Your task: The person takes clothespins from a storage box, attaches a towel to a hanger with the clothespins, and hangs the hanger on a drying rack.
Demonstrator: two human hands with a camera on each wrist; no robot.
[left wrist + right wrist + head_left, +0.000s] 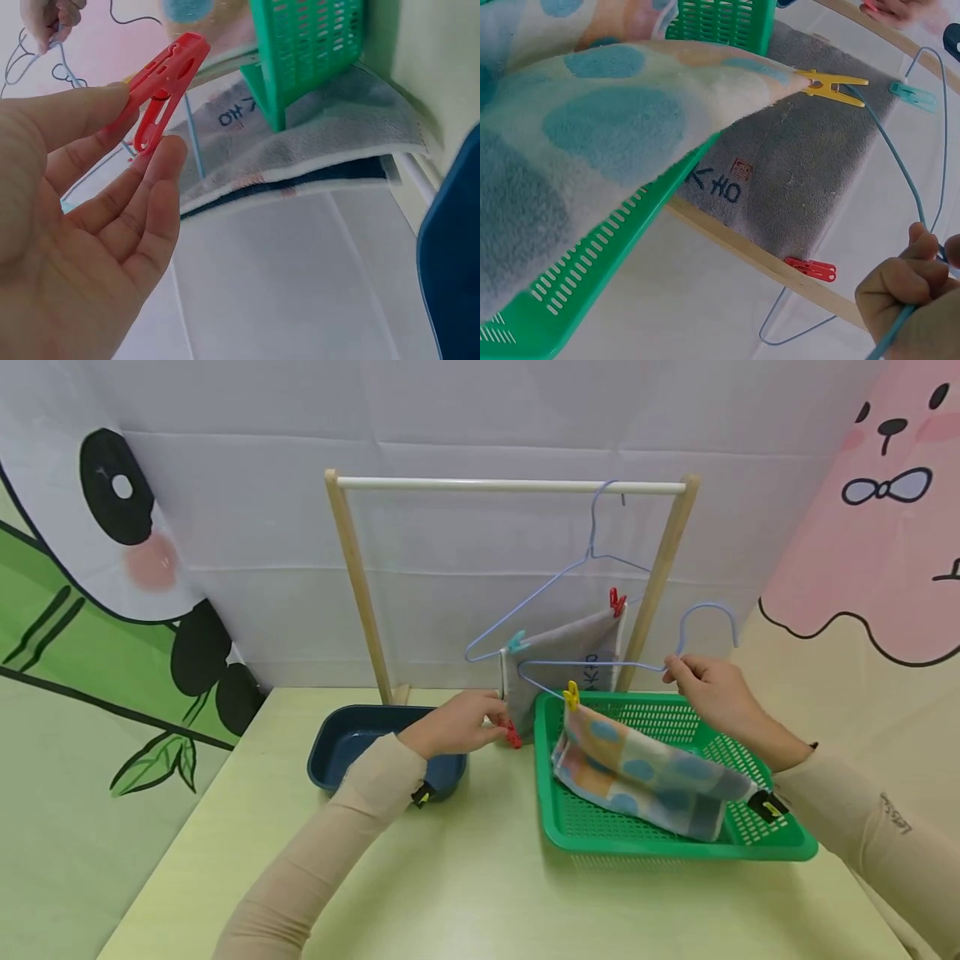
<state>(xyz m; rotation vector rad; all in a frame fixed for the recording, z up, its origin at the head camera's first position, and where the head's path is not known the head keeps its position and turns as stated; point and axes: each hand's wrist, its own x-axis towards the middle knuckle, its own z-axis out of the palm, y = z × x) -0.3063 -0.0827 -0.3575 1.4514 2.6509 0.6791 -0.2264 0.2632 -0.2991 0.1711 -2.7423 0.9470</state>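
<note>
My left hand (461,725) pinches a red clothespin (166,88) between thumb and fingers, left of the green basket. My right hand (712,697) grips a blue wire hanger (600,664) just below its hook, above the basket's right side. A yellow clothespin (836,86) clips one corner of a polka-dot towel (637,777) to this hanger's left end. The towel droops into the green basket (546,793); its right end appears unclipped. Behind, a grey towel (802,150) hangs from a second blue hanger (558,578), held by a teal clothespin (517,642) and a red one (617,602).
A wooden rack (352,568) with a white rod (480,485) stands at the table's back and carries the second hanger. A navy basin (318,752) sits left of the basket, partly behind my left forearm. Printed cloth (480,410) covers the wall behind.
</note>
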